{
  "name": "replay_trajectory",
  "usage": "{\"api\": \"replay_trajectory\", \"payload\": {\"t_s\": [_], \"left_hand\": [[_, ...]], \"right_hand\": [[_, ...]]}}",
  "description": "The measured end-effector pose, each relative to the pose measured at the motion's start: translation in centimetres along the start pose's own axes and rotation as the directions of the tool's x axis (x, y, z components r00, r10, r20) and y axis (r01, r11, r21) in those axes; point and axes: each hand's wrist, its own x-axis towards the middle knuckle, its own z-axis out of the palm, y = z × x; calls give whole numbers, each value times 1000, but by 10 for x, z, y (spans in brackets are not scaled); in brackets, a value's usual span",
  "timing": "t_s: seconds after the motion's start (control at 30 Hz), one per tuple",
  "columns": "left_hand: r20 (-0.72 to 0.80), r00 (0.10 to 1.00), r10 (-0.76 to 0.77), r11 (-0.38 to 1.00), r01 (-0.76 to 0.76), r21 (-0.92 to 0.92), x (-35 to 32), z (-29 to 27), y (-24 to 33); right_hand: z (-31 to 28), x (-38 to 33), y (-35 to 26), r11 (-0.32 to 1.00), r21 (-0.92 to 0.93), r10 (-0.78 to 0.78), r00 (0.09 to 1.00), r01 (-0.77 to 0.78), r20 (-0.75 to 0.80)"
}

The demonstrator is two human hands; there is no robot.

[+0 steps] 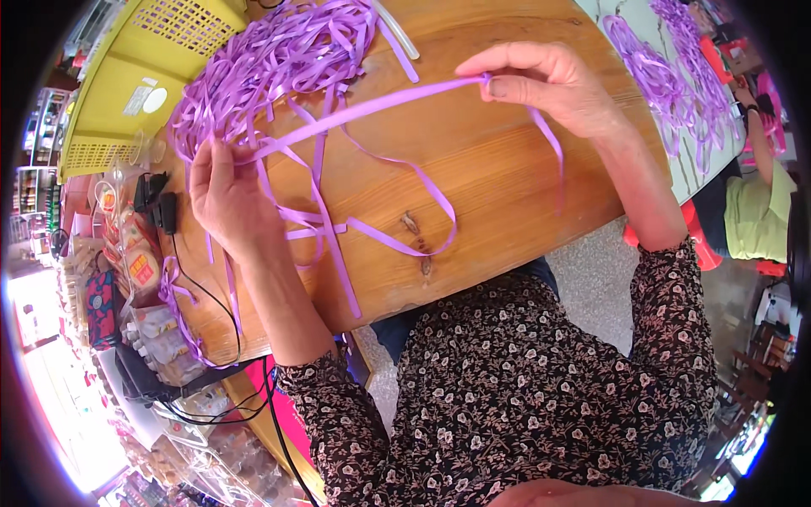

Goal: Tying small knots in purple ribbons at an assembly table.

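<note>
A length of purple ribbon (372, 105) runs taut and slightly slanted between my two hands above the wooden table. My left hand (224, 190) pinches its lower end, beside a big tangled heap of purple ribbon (287, 51). At the upper end, my right hand (545, 84) grips the ribbon between thumb and forefinger, where a small knot or fold shows at the fingertips. Past that hand, a loose tail of ribbon (551, 139) hangs down. Several loose strands (325, 220) trail from the heap over the tabletop, one curling in a loop (448, 207).
The wooden table (498, 194) has a rounded right edge. A yellow plastic basket (118, 93) stands at the far left. Black cables (211, 296) cross the left edge near packaged goods. More purple ribbon bundles (667, 84) lie on a white table at right, where another person (760, 207) sits.
</note>
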Motion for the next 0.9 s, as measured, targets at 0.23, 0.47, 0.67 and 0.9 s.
{"api": "replay_trajectory", "payload": {"t_s": [0.23,0.47,0.67,0.9], "left_hand": [[222,772,596,528,-585,615,-29,40,15],[618,769,-166,979,54,196,-85,94,-11],[611,750,-256,959,115,260,-83,87,-23],[442,884,-151,925,-32,379,-56,61,-7]], "right_hand": [[17,-1,7,978,-144,-160,986,152,-41],[35,5,-3,536,-672,-631,771,511,83],[30,4,11,523,-725,-594,802,447,66],[4,1,10,693,-638,-473,880,336,-49]]}}
